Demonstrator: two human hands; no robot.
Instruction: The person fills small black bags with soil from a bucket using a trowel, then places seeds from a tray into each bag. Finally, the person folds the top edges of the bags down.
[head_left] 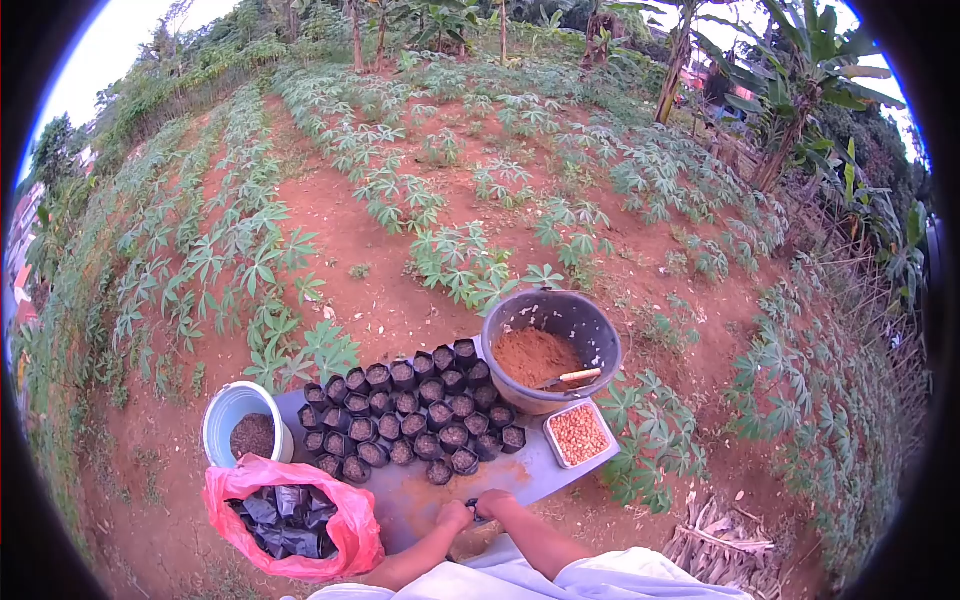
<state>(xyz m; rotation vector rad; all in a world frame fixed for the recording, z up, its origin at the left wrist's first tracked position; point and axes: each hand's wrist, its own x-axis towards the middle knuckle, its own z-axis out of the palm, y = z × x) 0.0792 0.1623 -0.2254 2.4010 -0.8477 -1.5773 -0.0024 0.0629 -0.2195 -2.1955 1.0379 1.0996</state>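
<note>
**Both hands on one small bag at the worktop's near edge**

Head view: the left hand (455, 514) and right hand (493, 503) meet at the near edge of the worktop (560, 465), fingers closed around a small dark bag (474, 512) pinched between them; it is too small to tell whether it is filled. Just beyond sits a block of filled bags (410, 412), packed in tight rows. The tub (552, 345) of reddish soil stands at the far right corner with a scoop (572, 378) lying in it, and the seed tray (579, 434) touches its near side. To the left, a white bucket (240, 425) of dark material, and a pink sack (290, 515) of empty bags. My read: keep the bag upright, mouth held open with both thumbs, and place it snug against the nearest row so the block stays square.
</note>
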